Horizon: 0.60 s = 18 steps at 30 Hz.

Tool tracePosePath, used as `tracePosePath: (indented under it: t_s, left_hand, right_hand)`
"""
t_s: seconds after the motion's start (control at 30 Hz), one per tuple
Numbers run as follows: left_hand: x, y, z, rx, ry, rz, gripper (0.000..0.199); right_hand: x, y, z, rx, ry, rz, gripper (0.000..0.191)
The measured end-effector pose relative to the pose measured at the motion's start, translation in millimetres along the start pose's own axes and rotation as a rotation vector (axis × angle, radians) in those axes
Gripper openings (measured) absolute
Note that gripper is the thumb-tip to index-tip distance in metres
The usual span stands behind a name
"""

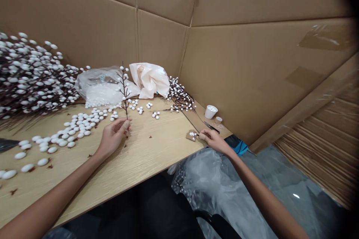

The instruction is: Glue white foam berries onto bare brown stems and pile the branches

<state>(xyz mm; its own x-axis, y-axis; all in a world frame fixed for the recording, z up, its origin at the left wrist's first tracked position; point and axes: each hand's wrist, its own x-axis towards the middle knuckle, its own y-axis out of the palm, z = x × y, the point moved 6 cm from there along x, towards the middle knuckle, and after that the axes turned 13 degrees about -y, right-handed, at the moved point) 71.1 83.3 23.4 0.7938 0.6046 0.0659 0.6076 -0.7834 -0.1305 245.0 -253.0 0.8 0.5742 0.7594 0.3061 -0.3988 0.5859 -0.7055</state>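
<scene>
My left hand (112,137) pinches the lower end of a brown artificial berry branch (125,99) and holds it upright above the table. A few white berries sit on the branch's upper part. At the table's right edge, my right hand (212,140) is closed on a thin dark stick (198,134). The stick's tip is at a white paste (193,133) on a small cardboard piece (188,136). Many loose white berries (81,123) lie to the left of and behind my left hand, some with brown star-shaped bases.
A large heap of white-berried branches (33,78) stands at the left. Behind are a clear plastic bag (102,84), a crumpled pale bag (150,80) and more berried branches (181,95). A white cup (211,111) and black-handled tool (212,127) lie at the right. Cardboard walls (252,67) enclose the table.
</scene>
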Motion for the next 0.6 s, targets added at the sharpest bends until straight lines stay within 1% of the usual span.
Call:
tracePosePath:
  t_s: [0.1,0.2,0.3,0.37,0.43,0.5,0.53,0.6]
  left_hand:
    - [-1,0.0,0,0.003,-0.003,-0.003,0.04]
    - [-1,-0.1,0,0.008,-0.007,-0.019,0.04]
    - [-3,0.0,0,-0.002,-0.01,-0.021,0.04]
    - [-5,-1.6,0,-0.029,-0.017,-0.029,0.04]
    - [-9,-4.6,1,-0.069,-0.028,-0.041,0.04]
    - [-12,-7.4,3,-0.097,-0.033,-0.048,0.04]
    - [-14,-8.9,3,-0.098,-0.03,-0.056,0.039]
    - [-16,-11.4,3,-0.099,-0.024,-0.074,0.039]
  right_hand:
    - [-1,-3,6,0.051,0.01,-0.029,0.027]
    - [2,-7,22,0.126,0.012,-0.06,0.03]
    - [15,-9,49,0.287,-0.002,-0.141,0.03]
    - [30,-4,73,0.399,-0.036,-0.211,0.029]
    - [50,8,99,0.485,-0.101,-0.26,0.027]
    - [72,27,126,0.561,-0.187,-0.316,0.023]
    - [84,38,139,0.586,-0.24,-0.36,0.02]
    - [105,56,162,0.582,-0.372,-0.493,0.015]
